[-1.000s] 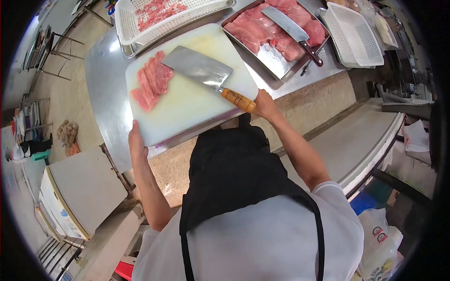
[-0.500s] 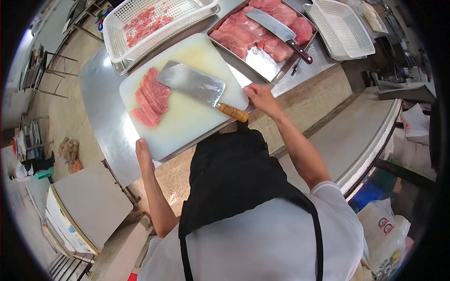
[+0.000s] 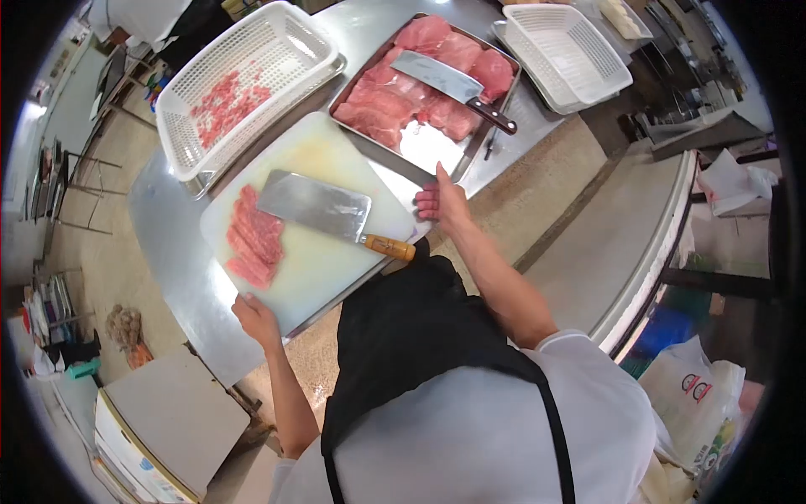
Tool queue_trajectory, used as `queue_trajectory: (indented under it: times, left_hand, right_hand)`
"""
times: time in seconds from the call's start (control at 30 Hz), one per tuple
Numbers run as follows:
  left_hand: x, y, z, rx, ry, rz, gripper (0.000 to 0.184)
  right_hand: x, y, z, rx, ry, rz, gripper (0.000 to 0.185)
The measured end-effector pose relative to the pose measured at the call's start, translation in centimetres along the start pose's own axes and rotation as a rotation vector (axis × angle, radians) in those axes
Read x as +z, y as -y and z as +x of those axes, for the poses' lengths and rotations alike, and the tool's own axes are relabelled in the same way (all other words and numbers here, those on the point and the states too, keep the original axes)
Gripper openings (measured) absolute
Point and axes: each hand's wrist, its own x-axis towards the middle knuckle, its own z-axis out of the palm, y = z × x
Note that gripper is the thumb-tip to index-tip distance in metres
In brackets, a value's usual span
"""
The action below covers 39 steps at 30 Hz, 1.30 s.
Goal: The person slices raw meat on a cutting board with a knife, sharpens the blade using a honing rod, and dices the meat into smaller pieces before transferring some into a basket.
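Cutting board (image 3: 311, 267) lies at the near edge of the steel table (image 3: 168, 227), with our left hand (image 3: 256, 321) against its near left side; the fingers' undersides are hidden, so we cannot tell whether that hand is clamped on it. By the board's right corner our right hand (image 3: 443, 203) is half spread, thumb apart from loosely curled fingers, nothing visible in it; whether it touches the board is hard to make out. The board's long axis slants from near left to far right. On it we see a cleaver (image 3: 317, 206) lying flat, blade toward the meat slices (image 3: 256, 239) on the board's left part, handle jutting past its near edge toward our black apron (image 3: 420, 328). Beyond the board's far left edge stands a white basket (image 3: 285, 63) with meat scraps; off its far right edge, a metal tray (image 3: 432, 149) of large meat pieces (image 3: 382, 105), a dark-handled knife (image 3: 437, 77) across them. Farther right of the board we see a second white basket (image 3: 562, 50).
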Motion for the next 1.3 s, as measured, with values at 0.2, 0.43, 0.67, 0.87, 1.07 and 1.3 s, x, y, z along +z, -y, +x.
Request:
queue_trajectory:
  times: [0.2,0.43,0.67,0.87,1.07,1.3]
  left_hand:
    - [0.4,-0.1,0.1,-0.036,-0.024,0.037,0.033]
    - [0.4,0.6,-0.3,-0.042,-0.043,-0.026,0.035]
    - [-0.1,-0.9,-0.3,0.003,-0.056,0.023,0.042]
    - [-0.1,-0.6,-0.2,0.032,-0.047,0.019,0.043]
    - [0.0,-0.2,-0.1,0.061,-0.053,0.022,0.042]
    - [0.3,1.3,0.9,0.064,-0.016,-0.063,0.038]
  right_hand:
    - [-2.7,1.7,1.3,0.051,0.059,-0.23,0.048]
    - [-7.6,5.5,3.4,0.065,-0.014,-0.412,0.041]
    - [-6.6,5.7,3.4,-0.167,-0.228,-0.11,0.049]
    - [-6.0,5.8,5.6,-0.266,-0.236,-0.112,0.04]
    - [-11.3,11.8,10.3,-0.285,-0.231,-0.211,0.033]
    - [-17.8,12.6,14.4,-0.625,-0.397,-0.569,0.035]
